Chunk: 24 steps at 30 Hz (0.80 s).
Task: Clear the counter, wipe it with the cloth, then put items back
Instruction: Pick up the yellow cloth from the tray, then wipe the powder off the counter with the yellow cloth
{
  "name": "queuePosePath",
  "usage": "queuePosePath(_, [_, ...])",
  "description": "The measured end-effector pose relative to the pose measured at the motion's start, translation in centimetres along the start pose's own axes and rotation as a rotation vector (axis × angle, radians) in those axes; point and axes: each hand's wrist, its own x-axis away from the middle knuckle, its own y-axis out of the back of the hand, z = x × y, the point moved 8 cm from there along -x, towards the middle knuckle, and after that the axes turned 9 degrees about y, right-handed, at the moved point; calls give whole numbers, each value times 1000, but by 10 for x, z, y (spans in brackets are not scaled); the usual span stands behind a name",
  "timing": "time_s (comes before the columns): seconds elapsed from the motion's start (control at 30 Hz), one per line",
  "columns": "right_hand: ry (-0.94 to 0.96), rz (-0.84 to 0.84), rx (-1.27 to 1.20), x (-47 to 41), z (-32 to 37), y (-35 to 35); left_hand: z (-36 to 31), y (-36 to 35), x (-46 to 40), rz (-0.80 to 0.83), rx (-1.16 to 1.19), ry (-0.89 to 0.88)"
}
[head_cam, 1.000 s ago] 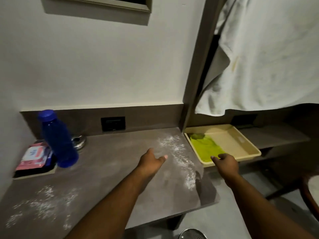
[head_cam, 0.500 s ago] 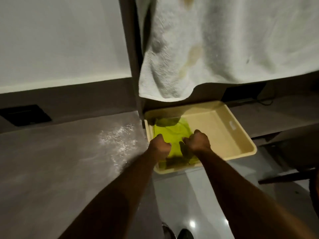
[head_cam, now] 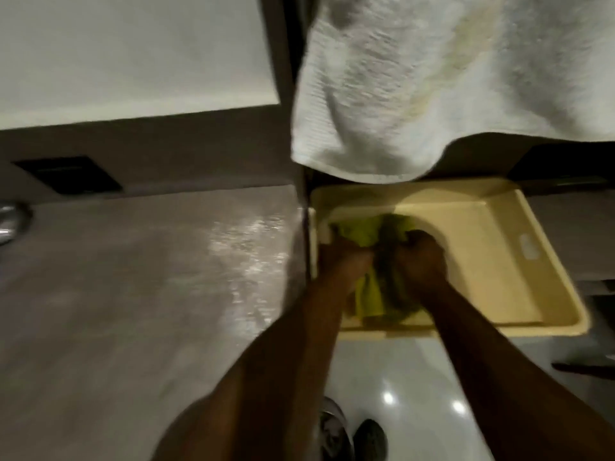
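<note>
- Both my hands are inside the yellow tray point(head_cam: 472, 261), at its left part, and they are on the green cloth point(head_cam: 366, 232).
- My left hand point(head_cam: 346, 261) is closed into a fist on the left side of the cloth and grips its fabric.
- My right hand point(head_cam: 421, 257) is also closed, and it grips the cloth just beside the left hand; the two hands are almost touching.
- Between and under my hands the cloth is bunched, with one part toward the far wall of the tray and one part near my wrists.
- On the right the tray is bare, and it sits lower than the counter point(head_cam: 116, 294), just to the right of the counter edge.
- White powder point(head_cam: 249, 247) is spread on the right part of the grey counter, close to the tray.
- At the far left edge of the counter I see a small shiny metal object point(head_cam: 11, 221), only partly in view.
- Above the tray hangs a white towel point(head_cam: 432, 78), and its lower edge is over the far rim of the tray.
- Everything is a little blurred, so I cannot tell the fingers one by one.
</note>
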Motion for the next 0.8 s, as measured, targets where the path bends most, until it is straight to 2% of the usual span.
queuePosePath(0.03, [32,-63,-90,5,8,7,7,-13,9,349,-98,-89])
queuePosePath(0.07, [57,-107,-161,12,18,10,14,0,26,506,-167,-140])
queuePosePath(0.13, [89,-142,-285,30,41,11,2,43,45,576,-111,-285])
queuePosePath(0.2, [129,-134,-410,62,82,-10,-23,101,52,563,-52,-443])
queuePosePath(0.27, [180,-136,-431,95,130,-43,-41,168,39,476,-81,-557])
queuePosePath(0.4, [241,-89,-545,159,217,-135,-53,302,-6,414,-40,-594])
queuePosePath(0.47, [226,-47,-535,187,243,-179,-53,359,-20,425,-14,-622])
queuePosePath(0.57, [191,-4,-522,227,270,-233,-42,435,-37,348,-27,-640])
queuePosePath(0.7, [155,38,-438,260,284,-277,-23,486,-66,272,-140,-606])
queuePosePath(0.8, [120,-30,-115,280,274,-291,-5,510,-94,59,-469,-567])
